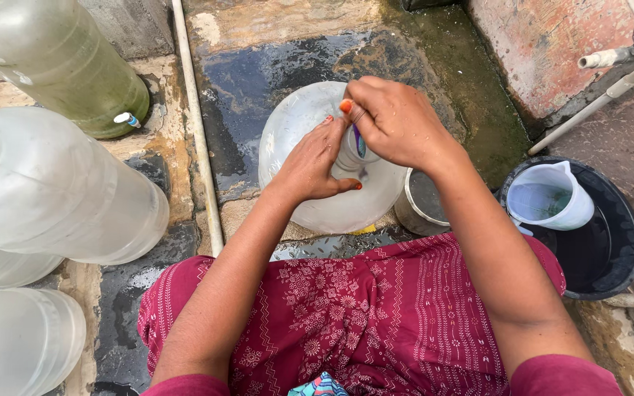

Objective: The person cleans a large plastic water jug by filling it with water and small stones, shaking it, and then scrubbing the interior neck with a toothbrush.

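Left hand (315,163) grips the neck of the big jug (310,128) on the wet floor (258,81) while the right hand (398,121) pinches what looks like a brush in its mouth, mid-scrub; next calls for rinsing.

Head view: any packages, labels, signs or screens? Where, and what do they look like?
No labels, signs or screens show; only containers.
Clear jug: centre, on wet floor, round; left hand and right hand at its neck.
Greenish jug: top left, lying down, small white tap.
Clear jugs: left edge, stacked.
White pitcher: right, inside black tub.
Steel pot: beside the centre jug.
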